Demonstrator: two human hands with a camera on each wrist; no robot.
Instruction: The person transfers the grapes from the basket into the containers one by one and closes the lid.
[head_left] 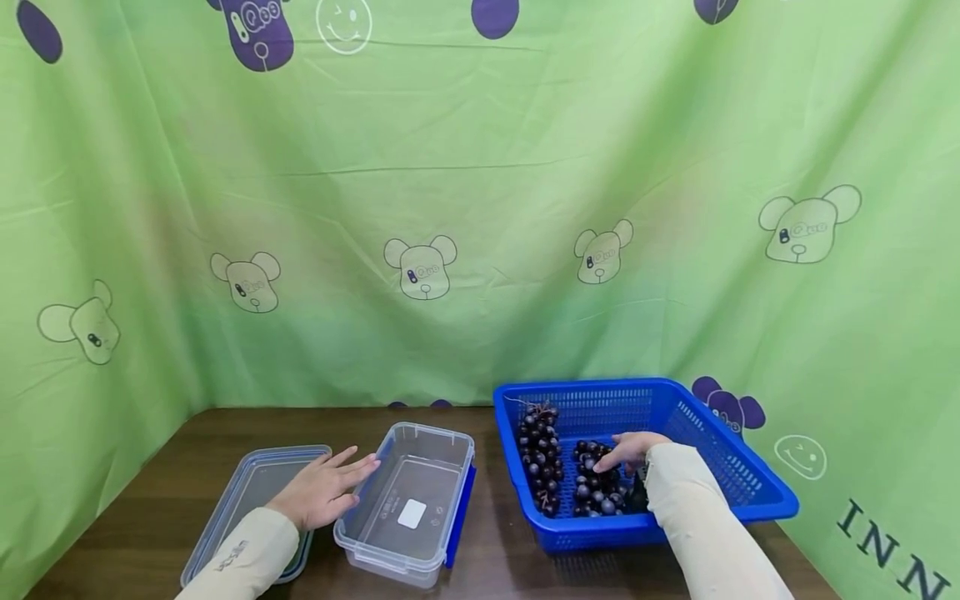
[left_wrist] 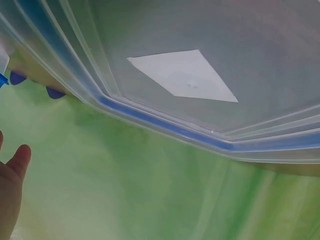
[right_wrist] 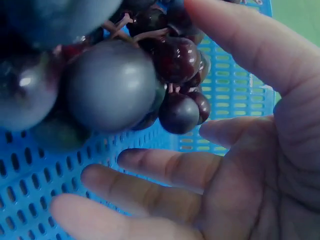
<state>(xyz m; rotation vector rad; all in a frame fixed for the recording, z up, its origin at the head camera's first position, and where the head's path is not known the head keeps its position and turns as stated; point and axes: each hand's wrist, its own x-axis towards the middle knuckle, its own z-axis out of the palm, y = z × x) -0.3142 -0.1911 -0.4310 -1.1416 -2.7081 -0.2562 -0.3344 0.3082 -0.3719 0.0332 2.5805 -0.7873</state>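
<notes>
Inside the blue plastic basket (head_left: 750, 504), my right hand (head_left: 633, 450) is at a bunch of dark grapes (head_left: 603, 492). In the right wrist view its fingers (right_wrist: 175, 167) are spread and fairly straight beside the grapes (right_wrist: 112, 85). The thumb lies over the bunch; whether it touches cannot be told. A second bunch of grapes (head_left: 540, 454) lies along the basket's left side. My left hand (head_left: 324, 492), fingers outstretched, is at the left rim of a clear lidless container (head_left: 393, 492). Contact there is unclear. Under that forearm lies a clear lid (head_left: 255, 492), partly hidden.
The brown wooden table (head_left: 165, 475) carries the lid, container and basket from left to right. A green printed curtain (head_left: 480, 333) stands behind and at both sides. A blue latch flap (head_left: 461, 517) hangs on the container's right side.
</notes>
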